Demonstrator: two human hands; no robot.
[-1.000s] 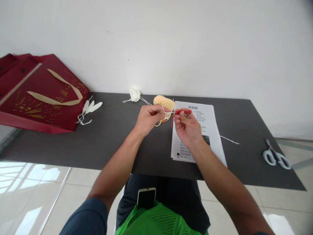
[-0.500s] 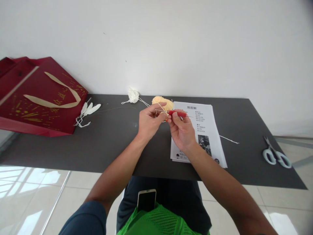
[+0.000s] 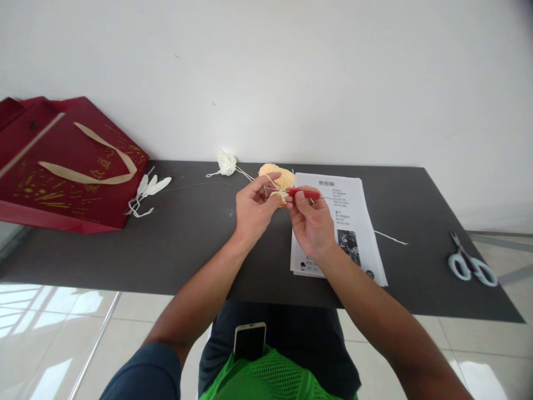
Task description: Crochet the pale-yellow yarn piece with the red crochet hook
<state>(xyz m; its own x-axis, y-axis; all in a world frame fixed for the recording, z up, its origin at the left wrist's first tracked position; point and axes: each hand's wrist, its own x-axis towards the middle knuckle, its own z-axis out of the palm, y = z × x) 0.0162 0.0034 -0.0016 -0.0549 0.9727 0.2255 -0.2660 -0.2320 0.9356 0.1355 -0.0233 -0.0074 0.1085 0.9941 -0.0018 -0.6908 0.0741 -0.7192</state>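
Observation:
My right hand (image 3: 311,221) is closed on the red handle of a crochet hook (image 3: 305,193), whose thin metal end points left. Fingers of my left hand (image 3: 255,208) pinch a small cream crochet piece (image 3: 282,196), partly hidden by the fingertips. A strand of yarn runs over my left index finger. The hook's tip meets the piece between both hands; whether it passes through a stitch is too small to tell. Something small and orange (image 3: 283,205) shows at the piece's lower edge. Just behind lies a pale yellow yarn ball (image 3: 275,171).
Printed sheets (image 3: 353,208) lie under my right hand on the dark table (image 3: 187,250). Scissors (image 3: 472,264) rest near the right edge. White yarn (image 3: 227,163) sits at the back, white leaf-shaped pieces (image 3: 154,186) beside a red bag (image 3: 70,166) at left. A phone (image 3: 250,341) is at my lap.
The crochet hook and my right hand have shifted very slightly right. The cream piece shows more between the fingers. My left hand keeps its pinch.

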